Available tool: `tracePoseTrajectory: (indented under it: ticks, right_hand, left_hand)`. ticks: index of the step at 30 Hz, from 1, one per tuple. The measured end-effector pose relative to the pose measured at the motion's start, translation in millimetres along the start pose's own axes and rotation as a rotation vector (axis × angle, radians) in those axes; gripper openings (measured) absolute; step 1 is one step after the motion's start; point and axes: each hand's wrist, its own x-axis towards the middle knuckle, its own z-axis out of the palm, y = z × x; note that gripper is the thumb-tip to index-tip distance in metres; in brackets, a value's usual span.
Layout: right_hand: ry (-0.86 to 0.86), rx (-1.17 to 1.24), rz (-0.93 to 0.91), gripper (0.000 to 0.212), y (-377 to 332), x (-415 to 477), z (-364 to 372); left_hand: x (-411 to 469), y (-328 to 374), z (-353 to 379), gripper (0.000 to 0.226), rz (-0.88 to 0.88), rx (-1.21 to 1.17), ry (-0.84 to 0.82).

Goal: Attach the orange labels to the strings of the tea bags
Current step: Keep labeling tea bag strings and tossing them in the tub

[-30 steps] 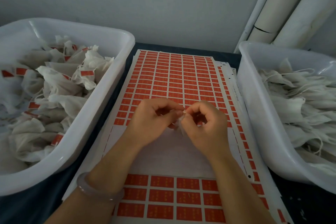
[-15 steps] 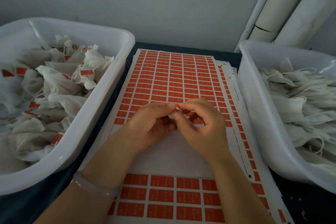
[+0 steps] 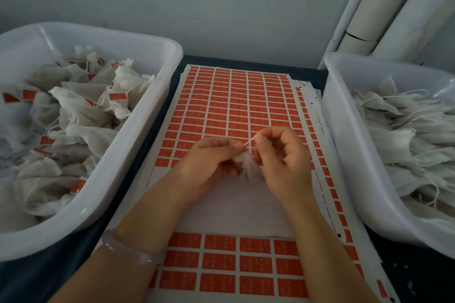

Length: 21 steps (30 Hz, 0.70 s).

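Glassy bracelet (image 3: pixel 130 252) circles the left wrist above the near end of the label sheet (image 3: pixel 234 106). Over the sheet's middle, the left hand (image 3: pixel 209 165) grips a crumpled tea bag (image 3: pixel 246 165) in curled fingers, and the right hand (image 3: pixel 283 160) pinches its string (image 3: pixel 249 141). Left of the sheet sits the tub of labelled bags (image 3: pixel 138 130); right of it, the tub of unlabelled bags (image 3: pixel 344 142).
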Motion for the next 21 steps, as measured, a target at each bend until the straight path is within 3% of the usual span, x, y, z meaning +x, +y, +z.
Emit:
tracePoseTrajectory:
  ticks: [4, 7, 11, 15, 21]
  right_hand:
    - [-0.032, 0.007, 0.03, 0.01, 0.2, 0.5, 4.3]
    - [-0.062, -0.014, 0.059, 0.011, 0.9, 0.1, 6.7]
    - [-0.012, -0.042, 0.117, 0.016, 2.3, -2.9, 12.6]
    - [-0.039, -0.145, 0.051, 0.017, 2.0, -6.2, 15.9]
    - [-0.287, -0.351, -0.044, 0.006, 1.8, -3.3, 5.0]
  left_hand:
    - [0.2, 1.0, -1.9, 0.006, 0.061, 0.147, 0.03]
    - [1.1, -1.8, -0.7, 0.027, 0.223, 0.398, 0.136]
    - [-1.5, -3.3, 5.1, 0.015, 0.347, 0.361, 0.081]
    - [-1.6, -3.8, 4.6, 0.011, 0.256, 0.351, 0.055]
    - [-2.5, 2.7, -7.3, 0.016, 0.023, 0.484, -0.146]
